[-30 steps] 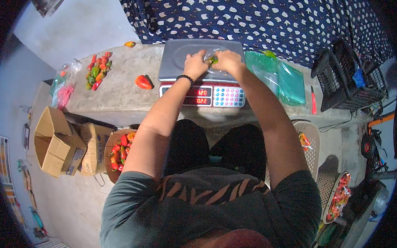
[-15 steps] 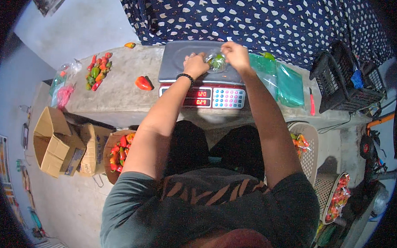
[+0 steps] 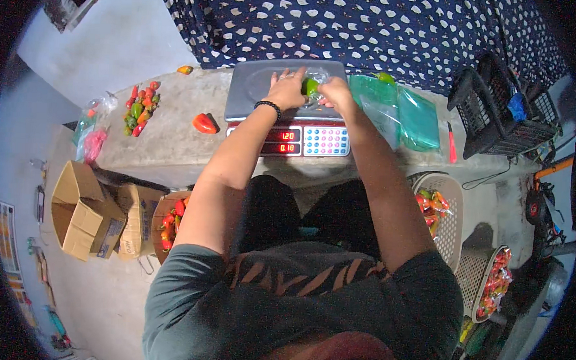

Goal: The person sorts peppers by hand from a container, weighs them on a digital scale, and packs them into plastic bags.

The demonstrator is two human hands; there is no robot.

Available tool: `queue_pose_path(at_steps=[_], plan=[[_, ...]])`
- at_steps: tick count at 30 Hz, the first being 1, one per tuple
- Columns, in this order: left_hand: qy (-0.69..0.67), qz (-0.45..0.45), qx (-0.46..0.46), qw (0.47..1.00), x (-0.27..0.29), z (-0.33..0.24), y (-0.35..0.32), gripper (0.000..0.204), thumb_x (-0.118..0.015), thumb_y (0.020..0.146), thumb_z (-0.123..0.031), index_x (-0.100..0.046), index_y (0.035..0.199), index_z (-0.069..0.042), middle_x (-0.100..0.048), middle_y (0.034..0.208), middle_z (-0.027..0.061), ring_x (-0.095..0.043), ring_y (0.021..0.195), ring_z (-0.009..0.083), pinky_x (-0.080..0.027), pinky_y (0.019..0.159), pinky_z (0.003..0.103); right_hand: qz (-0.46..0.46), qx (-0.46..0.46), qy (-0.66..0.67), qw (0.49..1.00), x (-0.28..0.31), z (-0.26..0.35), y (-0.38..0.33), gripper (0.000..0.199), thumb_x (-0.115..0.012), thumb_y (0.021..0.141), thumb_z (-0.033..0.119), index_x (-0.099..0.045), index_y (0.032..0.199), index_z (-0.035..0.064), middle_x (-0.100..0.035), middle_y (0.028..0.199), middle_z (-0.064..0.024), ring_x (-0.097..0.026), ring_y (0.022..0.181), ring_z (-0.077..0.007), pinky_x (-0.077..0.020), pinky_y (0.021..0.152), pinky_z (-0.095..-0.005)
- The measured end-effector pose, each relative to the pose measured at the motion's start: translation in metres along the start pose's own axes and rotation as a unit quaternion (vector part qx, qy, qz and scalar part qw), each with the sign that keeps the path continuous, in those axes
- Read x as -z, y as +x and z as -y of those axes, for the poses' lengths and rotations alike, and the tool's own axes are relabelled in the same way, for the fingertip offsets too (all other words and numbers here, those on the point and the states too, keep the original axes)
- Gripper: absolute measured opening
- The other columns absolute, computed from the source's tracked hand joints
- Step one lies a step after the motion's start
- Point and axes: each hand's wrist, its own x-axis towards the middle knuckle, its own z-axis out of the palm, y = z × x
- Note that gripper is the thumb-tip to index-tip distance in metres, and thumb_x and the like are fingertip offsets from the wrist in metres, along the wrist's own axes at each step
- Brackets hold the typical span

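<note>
A digital scale (image 3: 240, 108) with a grey platform and lit red digits stands in front of me on the concrete counter. On the platform lies a clear plastic bag (image 3: 318, 74) with a green pepper (image 3: 311, 87) in it. My left hand (image 3: 287, 91), a dark beaded bracelet at its wrist, lies beside the bag with fingers stretched out; its thumb side reaches the pepper. At the bag's right side, my right hand (image 3: 336, 95) has its fingers closed on the plastic. Part of the bag is hidden behind that hand.
Left on the counter are a red pepper (image 3: 205, 123), a pepper pile (image 3: 138, 113) and an orange pepper (image 3: 184, 70). Green plastic bags (image 3: 418, 120), a red-handled knife (image 3: 451, 144) and a black crate (image 3: 502, 124) lie right. Below stand cardboard boxes (image 3: 83, 217) and a beige basket (image 3: 454, 224).
My right hand has come down and closed on the bag's right side. My left fingers have stretched out further. The lower reading on the scale has dropped.
</note>
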Motion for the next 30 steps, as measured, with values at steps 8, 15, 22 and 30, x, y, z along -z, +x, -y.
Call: queue_pose_path(at_steps=[8, 15, 22, 30], plan=[[-0.008, 0.009, 0.078, 0.997, -0.004, -0.009, 0.012, 0.072, -0.061, 0.072, -0.024, -0.027, 0.133, -0.007, -0.058, 0.107, 0.0175, -0.053, 0.105, 0.0303, -0.034, 0.092, 0.043, 0.092, 0.034, 0.237, 0.967, -0.008, -0.002, -0.031, 0.030, -0.052, 0.079, 0.014, -0.049, 0.106, 0.0017, -0.056, 0.091, -0.0090, -0.060, 0.063, -0.0173, -0.0490, 0.048, -0.0257], [-0.154, -0.050, 0.133, 0.978, -0.014, 0.007, 0.021, 0.054, -0.060, 0.072, -0.030, -0.047, 0.121, -0.011, -0.060, 0.103, 0.0172, -0.053, 0.104, 0.0298, -0.037, 0.088, 0.041, -0.056, 0.028, 0.264, 0.962, -0.001, -0.013, -0.018, 0.027, -0.053, 0.079, 0.017, -0.051, 0.105, 0.0076, -0.055, 0.094, -0.0056, -0.054, 0.080, -0.0178, -0.0465, 0.066, -0.0335], [-0.136, -0.058, 0.185, 0.971, -0.008, 0.020, 0.025, 0.034, -0.057, 0.071, -0.035, -0.067, 0.095, -0.015, -0.049, 0.120, 0.0196, -0.042, 0.113, 0.0394, -0.033, 0.092, 0.046, -0.026, 0.036, 0.275, 0.960, -0.006, -0.018, -0.013, 0.023, -0.054, 0.080, 0.020, -0.051, 0.099, 0.0074, -0.056, 0.093, -0.0062, -0.053, 0.084, -0.0195, -0.0463, 0.067, -0.0365], [-0.248, -0.251, 0.122, 0.928, 0.019, 0.008, -0.012, 0.044, -0.060, 0.062, -0.025, -0.058, 0.103, -0.009, -0.051, 0.114, 0.0148, -0.037, 0.113, 0.0354, -0.029, 0.091, 0.045, -0.011, -0.005, 0.100, 0.995, -0.002, -0.002, -0.027, 0.046, -0.058, 0.075, 0.022, -0.045, 0.117, 0.0069, -0.053, 0.104, -0.0144, -0.051, 0.098, -0.0231, -0.0465, 0.073, -0.0367]])
